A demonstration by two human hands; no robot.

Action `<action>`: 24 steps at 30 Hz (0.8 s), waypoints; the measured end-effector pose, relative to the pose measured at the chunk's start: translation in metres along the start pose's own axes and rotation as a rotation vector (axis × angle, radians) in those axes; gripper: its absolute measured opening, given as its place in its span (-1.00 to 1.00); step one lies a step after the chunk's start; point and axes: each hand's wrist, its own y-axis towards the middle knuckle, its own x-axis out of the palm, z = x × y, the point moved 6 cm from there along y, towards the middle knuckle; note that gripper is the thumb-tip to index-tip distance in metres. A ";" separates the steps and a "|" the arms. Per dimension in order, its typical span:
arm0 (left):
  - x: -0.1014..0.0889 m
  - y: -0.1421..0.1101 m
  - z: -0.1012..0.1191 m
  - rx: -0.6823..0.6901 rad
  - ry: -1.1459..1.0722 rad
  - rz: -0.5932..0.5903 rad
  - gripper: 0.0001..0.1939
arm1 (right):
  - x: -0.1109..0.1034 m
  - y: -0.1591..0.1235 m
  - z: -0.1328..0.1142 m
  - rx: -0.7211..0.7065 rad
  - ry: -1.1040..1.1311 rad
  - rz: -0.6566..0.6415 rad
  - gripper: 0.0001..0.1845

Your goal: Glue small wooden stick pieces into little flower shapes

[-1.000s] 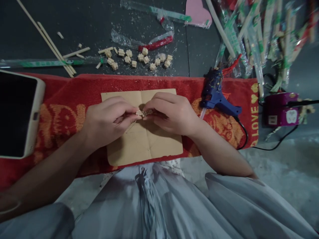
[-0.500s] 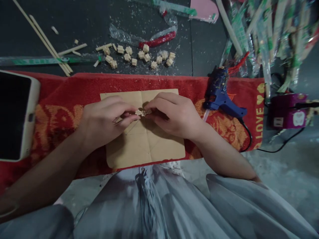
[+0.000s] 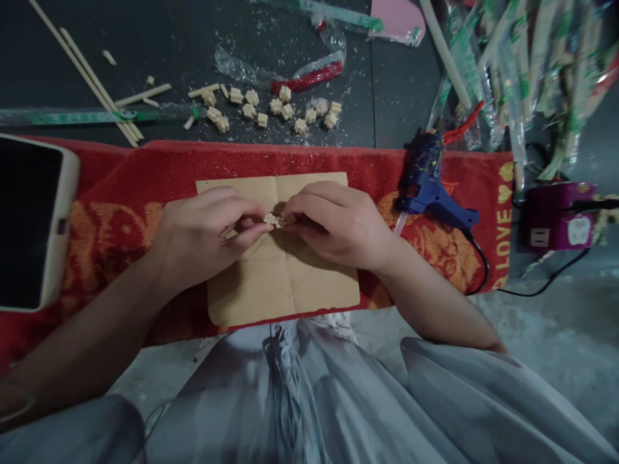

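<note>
Over a creased tan card (image 3: pixel 251 296), both my hands pinch a short row of joined stick-bundle pieces (image 3: pixel 275 221), pale and flower-shaped at their ends. My left hand (image 3: pixel 203 235) grips the row's left end between thumb and fingertips. At the right end, my right hand (image 3: pixel 338 225) closes on it the same way, its fingers covering part of the row. Beyond the card, several similar loose stick clusters (image 3: pixel 285 109) lie on the dark table (image 3: pixel 169 51).
A red towel (image 3: pixel 145 167) lies under the card. To the right rest a blue glue gun (image 3: pixel 430 180) and a purple power block (image 3: pixel 558 216). A phone (image 3: pixel 29 219) is at the left. Plastic-wrapped sticks (image 3: pixel 522 77) pile up at the back right; thin sticks (image 3: pixel 91 80) lie back left.
The view has shifted slightly, so the things at the right sit further right in it. Both hands keep their pinch on the row, with hardly any movement.
</note>
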 end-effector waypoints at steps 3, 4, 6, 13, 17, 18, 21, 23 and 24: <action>-0.002 0.001 0.002 0.058 -0.014 0.066 -0.93 | 0.001 0.000 0.000 0.004 0.021 -0.014 -0.79; -0.003 0.001 0.003 0.081 -0.012 0.088 -0.93 | 0.001 0.000 0.000 0.005 0.022 -0.013 -0.79; -0.004 0.001 0.004 0.110 0.010 0.116 -0.92 | 0.000 0.001 0.000 0.004 0.017 -0.004 -0.78; -0.001 0.001 0.003 0.077 0.072 0.066 -0.84 | 0.000 0.001 0.000 -0.006 -0.007 0.004 -0.77; -0.001 0.001 0.004 0.092 0.089 0.069 -0.82 | 0.003 -0.001 0.002 0.012 0.009 -0.018 -0.73; 0.000 0.001 0.004 0.085 0.091 0.063 -0.81 | 0.003 -0.001 0.002 0.007 0.006 -0.022 -0.72; 0.002 0.001 0.001 0.049 0.097 0.016 -0.80 | 0.003 -0.001 0.002 -0.005 -0.014 -0.029 -0.70; 0.005 0.001 -0.001 0.039 0.093 -0.005 -0.78 | 0.004 -0.001 0.002 -0.006 -0.023 -0.037 -0.70; 0.005 0.000 -0.001 0.045 0.088 0.000 -0.78 | 0.004 -0.001 0.003 -0.003 -0.024 -0.042 -0.70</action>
